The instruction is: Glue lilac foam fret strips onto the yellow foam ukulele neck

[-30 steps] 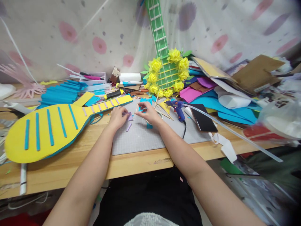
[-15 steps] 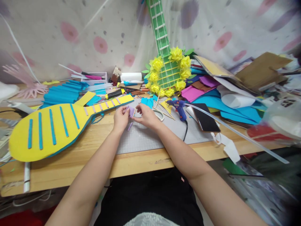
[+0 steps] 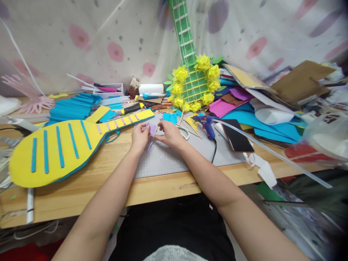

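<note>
My left hand (image 3: 139, 136) and my right hand (image 3: 170, 133) meet over the grey cutting mat (image 3: 174, 159), both pinching a small purple foam piece (image 3: 152, 128) held between them. A thin wooden stick (image 3: 156, 130) shows at the right-hand fingers. A loose purple strip (image 3: 149, 145) lies on the mat just below my left hand. The yellow foam guitar (image 3: 59, 145) with blue stripes and small purple bars on its neck lies to the left, its neck end close to my left hand.
A blue glue gun (image 3: 207, 126) and a black phone (image 3: 237, 135) lie right of my hands. A long clear glue stick (image 3: 274, 154) runs off to the right. A green guitar with yellow flowers (image 3: 194, 85) leans on the wall. Coloured foam sheets (image 3: 261, 123) pile at right, blue strips (image 3: 70, 108) at back left.
My hands came together and lifted the purple piece off the mat. My right hand moved left from the tape ring to join my left hand.
</note>
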`<control>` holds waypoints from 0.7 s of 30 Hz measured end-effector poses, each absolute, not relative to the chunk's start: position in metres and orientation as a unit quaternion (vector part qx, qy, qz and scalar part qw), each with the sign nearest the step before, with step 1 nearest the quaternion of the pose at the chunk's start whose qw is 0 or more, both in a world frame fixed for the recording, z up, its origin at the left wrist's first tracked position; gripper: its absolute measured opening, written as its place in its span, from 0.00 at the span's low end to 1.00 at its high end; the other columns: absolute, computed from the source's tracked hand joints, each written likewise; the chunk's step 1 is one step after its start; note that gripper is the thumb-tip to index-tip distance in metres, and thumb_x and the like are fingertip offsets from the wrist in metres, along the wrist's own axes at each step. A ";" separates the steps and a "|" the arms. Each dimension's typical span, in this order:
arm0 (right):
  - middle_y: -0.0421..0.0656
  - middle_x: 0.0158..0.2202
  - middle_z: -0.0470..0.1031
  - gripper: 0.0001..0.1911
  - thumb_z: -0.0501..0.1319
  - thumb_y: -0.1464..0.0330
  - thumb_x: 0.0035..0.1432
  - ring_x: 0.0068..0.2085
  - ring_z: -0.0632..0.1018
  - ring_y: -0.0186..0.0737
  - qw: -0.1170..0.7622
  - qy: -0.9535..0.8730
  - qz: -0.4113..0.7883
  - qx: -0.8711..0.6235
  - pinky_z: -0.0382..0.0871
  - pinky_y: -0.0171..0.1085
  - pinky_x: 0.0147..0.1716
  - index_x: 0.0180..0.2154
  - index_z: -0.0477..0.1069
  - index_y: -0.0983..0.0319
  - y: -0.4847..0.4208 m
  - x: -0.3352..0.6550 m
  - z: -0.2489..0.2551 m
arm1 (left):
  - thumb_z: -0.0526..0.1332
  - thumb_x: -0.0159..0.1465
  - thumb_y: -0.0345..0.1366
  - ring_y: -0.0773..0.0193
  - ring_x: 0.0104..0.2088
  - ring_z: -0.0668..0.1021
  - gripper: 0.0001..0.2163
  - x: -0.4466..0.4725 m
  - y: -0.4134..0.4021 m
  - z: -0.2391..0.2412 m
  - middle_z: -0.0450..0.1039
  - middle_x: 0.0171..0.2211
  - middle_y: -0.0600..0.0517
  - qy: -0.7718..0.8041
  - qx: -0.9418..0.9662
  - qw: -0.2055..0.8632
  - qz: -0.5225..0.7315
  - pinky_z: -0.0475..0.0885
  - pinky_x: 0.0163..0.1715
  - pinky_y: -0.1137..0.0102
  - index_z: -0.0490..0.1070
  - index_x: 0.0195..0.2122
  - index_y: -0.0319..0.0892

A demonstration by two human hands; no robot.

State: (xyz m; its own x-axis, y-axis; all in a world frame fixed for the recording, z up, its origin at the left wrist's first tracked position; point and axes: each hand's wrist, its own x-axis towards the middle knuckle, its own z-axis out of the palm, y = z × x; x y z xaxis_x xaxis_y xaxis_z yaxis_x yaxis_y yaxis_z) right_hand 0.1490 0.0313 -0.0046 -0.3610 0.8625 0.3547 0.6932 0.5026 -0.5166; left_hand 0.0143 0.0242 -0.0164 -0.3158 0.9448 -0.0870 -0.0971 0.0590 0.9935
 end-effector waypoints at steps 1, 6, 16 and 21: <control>0.41 0.31 0.68 0.18 0.66 0.64 0.43 0.33 0.67 0.37 0.299 -0.813 0.140 -0.479 0.59 0.36 0.33 0.35 0.63 0.62 0.031 0.149 -0.005 | 0.59 0.55 0.32 0.72 0.19 0.70 0.04 0.014 0.024 -0.016 0.67 0.19 0.57 0.569 0.371 0.454 0.577 0.66 0.22 0.77 0.66 0.31 0.39; 0.41 0.31 0.68 0.18 0.66 0.64 0.44 0.34 0.67 0.37 0.293 -0.813 0.138 -0.484 0.59 0.36 0.34 0.36 0.63 0.62 0.031 0.149 -0.004 | 0.58 0.56 0.31 0.73 0.18 0.69 0.03 0.017 0.023 -0.014 0.67 0.18 0.57 0.569 0.364 0.462 0.575 0.67 0.21 0.76 0.66 0.31 0.39; 0.43 0.33 0.69 0.18 0.65 0.63 0.45 0.36 0.68 0.40 0.276 -0.822 0.115 -0.485 0.59 0.37 0.34 0.36 0.63 0.63 0.032 0.150 -0.005 | 0.57 0.57 0.30 0.73 0.17 0.68 0.01 0.019 0.019 -0.006 0.65 0.17 0.58 0.569 0.356 0.469 0.574 0.67 0.20 0.77 0.66 0.30 0.39; 0.43 0.33 0.69 0.17 0.65 0.63 0.45 0.36 0.69 0.40 0.266 -0.824 0.106 -0.488 0.59 0.37 0.34 0.36 0.64 0.63 0.032 0.150 -0.005 | 0.57 0.57 0.32 0.73 0.18 0.69 0.02 0.019 0.019 -0.007 0.65 0.18 0.57 0.563 0.373 0.466 0.572 0.68 0.20 0.77 0.66 0.30 0.39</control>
State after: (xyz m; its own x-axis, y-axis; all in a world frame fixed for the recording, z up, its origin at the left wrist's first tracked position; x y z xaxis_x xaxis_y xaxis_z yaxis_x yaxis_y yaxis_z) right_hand 0.1500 0.0316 -0.0045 -0.3817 0.8614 0.3352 0.7492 0.5007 -0.4336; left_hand 0.0195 0.0190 -0.0069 -0.2873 0.9528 -0.0978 -0.1120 0.0680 0.9914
